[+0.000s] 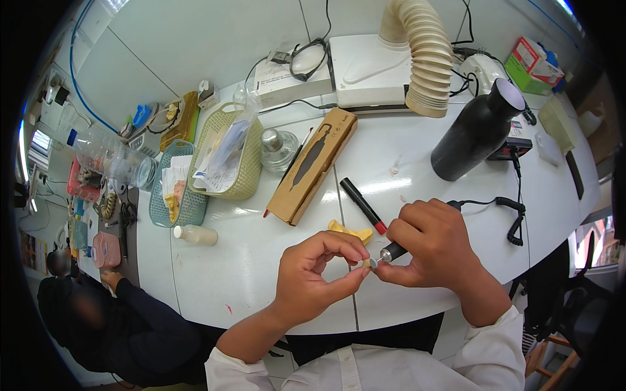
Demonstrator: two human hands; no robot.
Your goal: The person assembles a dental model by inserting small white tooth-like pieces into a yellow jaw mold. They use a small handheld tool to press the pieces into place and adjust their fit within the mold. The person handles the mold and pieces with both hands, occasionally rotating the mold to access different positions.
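Near the table's front edge, my left hand (312, 277) pinches a small pale piece (365, 263) between thumb and fingertips; its exact kind is too small to tell. My right hand (433, 244) is closed around a black rotary handpiece (393, 251) with a metal nose. Its tip meets or nearly meets the small piece, and a small greyish round part shows there. Just beyond my fingers lies a yellow dental cast (352, 231), partly hidden by my left hand. A black marker with a red end (364, 205) lies behind my right hand.
A coiled cord (512, 212) runs from the handpiece toward a black control box (510, 150). Around stand a dark bottle (476, 133), a ribbed hose (430, 65), a cardboard box (313, 166), a glass jar (279, 150), baskets (225, 156) and a small white bottle (195, 235). Another person (130, 326) sits at left.
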